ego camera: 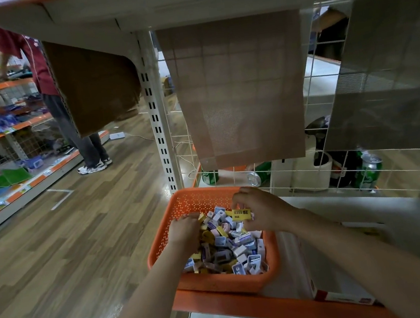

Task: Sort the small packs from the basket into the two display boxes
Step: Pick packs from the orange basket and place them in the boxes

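Forearms (146,296) enter from 6 o'clock over the shelf (272,306) edge. Orange basket (195,202), dead centre, holds the small packs (235,250) heaped loose. Left hand (185,231), at the basket's 9 o'clock, is dug into the heap, fingers buried: grip cannot be told. Right hand (260,212), at 1 o'clock: fingers pinch a yellow pack (241,214) above the heap, judged picked out for sorting. Display boxes not identified.

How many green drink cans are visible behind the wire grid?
3. The left can stands upright, the middle can lies on its side, the right can stands upright. Hanging mats may hide others.
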